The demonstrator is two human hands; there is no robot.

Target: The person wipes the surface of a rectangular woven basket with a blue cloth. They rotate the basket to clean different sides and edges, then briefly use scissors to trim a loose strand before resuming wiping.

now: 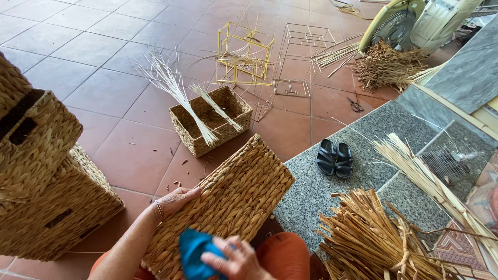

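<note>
A woven straw basket point(236, 197) lies tilted across my lap. My left hand point(175, 200), with a bracelet on the wrist, rests flat against the basket's left edge and steadies it. My right hand point(236, 259) is closed on a blue cloth point(194, 252) pressed against the basket's near side. My orange-clad knee point(282, 254) shows under the basket.
Two stacked woven baskets point(41, 171) stand at the left. A small open basket point(210, 120) holding pale reed bundles sits on the red tiles. Wire frames point(301, 57), black sandals point(334, 158), scissors point(356, 106), straw bundles point(373, 243) and a fan point(394, 23) lie beyond and right.
</note>
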